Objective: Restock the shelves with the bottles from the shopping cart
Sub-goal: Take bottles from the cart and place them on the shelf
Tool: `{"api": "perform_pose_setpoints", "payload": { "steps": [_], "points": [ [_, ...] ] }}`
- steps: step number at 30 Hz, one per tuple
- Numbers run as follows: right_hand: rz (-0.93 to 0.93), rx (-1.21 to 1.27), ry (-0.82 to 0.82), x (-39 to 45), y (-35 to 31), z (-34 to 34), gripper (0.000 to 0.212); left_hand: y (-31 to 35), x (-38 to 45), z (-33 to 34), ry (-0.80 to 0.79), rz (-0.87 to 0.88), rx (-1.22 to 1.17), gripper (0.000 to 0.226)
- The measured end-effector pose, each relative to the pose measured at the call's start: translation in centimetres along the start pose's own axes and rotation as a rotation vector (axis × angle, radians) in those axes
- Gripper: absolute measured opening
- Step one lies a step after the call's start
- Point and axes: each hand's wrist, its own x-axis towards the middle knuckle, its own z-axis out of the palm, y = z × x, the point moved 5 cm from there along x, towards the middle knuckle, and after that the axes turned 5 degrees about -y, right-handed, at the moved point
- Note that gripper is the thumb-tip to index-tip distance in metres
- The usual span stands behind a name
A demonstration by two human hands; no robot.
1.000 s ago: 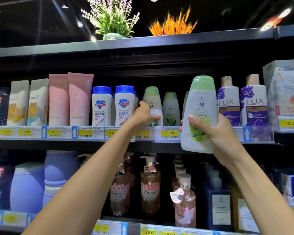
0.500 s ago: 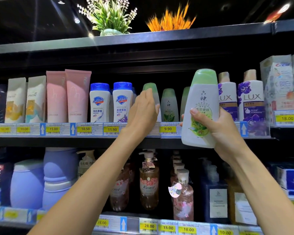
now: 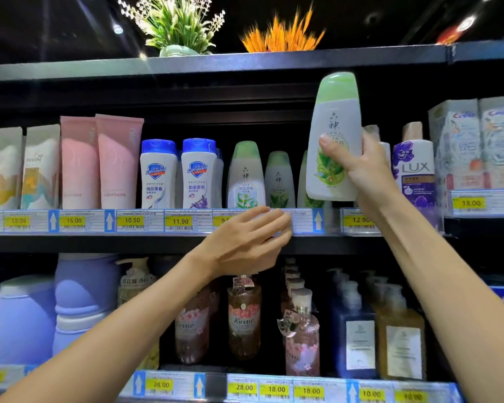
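We hold the green-capped bottle (image 3: pixel 332 138) up high in our right hand (image 3: pixel 361 167), fingers and thumb wrapped round its lower half, above the front edge of the middle shelf (image 3: pixel 157 242) near its right end. It could slip, because we grip it low and the top half sticks up free. It could also bump the purple LUX bottle (image 3: pixel 415 173) just beside it, or knock over the three green bottles (image 3: pixel 246 175) already standing at the front edge of the shelf when we push it in. Our left hand (image 3: pixel 245 242) is loose and flat, holding nothing, in front of the price tags (image 3: pixel 181 221) on that edge. The bottle is white and smooth, with a pale green cap, dark writing and a green leaf picture. It stands almost straight, leaning a little.
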Motion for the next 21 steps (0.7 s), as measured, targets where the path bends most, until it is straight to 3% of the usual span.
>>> {"api": "perform_pose_setpoints", "payload": {
  "steps": [9, 13, 15, 21],
  "points": [
    [0.109, -0.265, -0.003, 2.1, 2.8, 1.0, 0.037, 0.1, -0.1, -0.2, 0.040, -0.014, 0.003, 0.019],
    [0.335, -0.410, -0.115, 2.5, 4.7, 2.3, 0.042, 0.1, -0.1, -0.2, 0.050, -0.017, -0.001, 0.018],
    [0.446, -0.439, -0.200, 2.2, 5.3, 2.8, 0.036, 0.1, -0.1, -0.2, 0.059, -0.022, -0.007, 0.019],
    [0.544, -0.468, -0.369, 1.9, 5.2, 2.6, 0.023, 0.1, -0.1, -0.3, 0.071, -0.036, -0.011, 0.019]
  ]
}}
